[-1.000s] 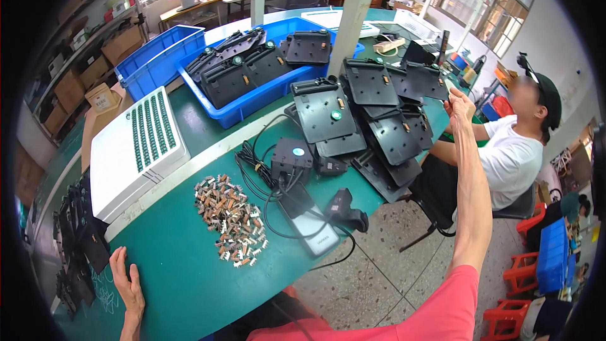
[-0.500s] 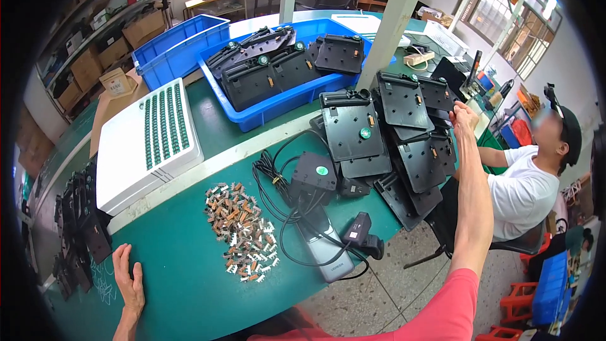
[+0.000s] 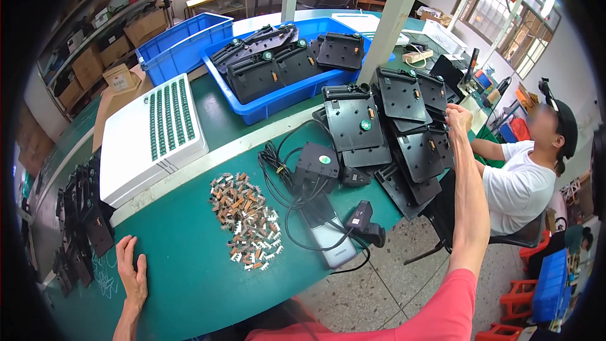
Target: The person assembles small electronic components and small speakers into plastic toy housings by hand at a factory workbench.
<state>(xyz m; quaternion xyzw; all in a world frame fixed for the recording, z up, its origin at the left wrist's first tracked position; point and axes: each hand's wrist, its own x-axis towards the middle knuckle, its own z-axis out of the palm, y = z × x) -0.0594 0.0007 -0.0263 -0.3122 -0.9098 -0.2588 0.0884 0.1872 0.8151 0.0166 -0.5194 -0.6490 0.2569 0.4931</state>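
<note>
On the right, my right hand is closed at the right edge of a stack of black plastic panels, its fingertips pinching the edge of a black panel; the fingers partly hide the grip. Several more panels lie overlapped below, and another black panel with a green round sticker lies left of them. My left hand rests open at the left of the green table, holding nothing. Between my hands lies a heap of small brown-and-silver slide switches.
A blue tub of black panels stands behind, beside a white foam tray with rows of green parts. Cables, a black box and a grey power bank lie mid-table. A post rises behind the stack. A person sits at right.
My right hand has shifted slightly left and down along the edge of the panel stack. The view has turned a little; my left hand stays open on the table.
</note>
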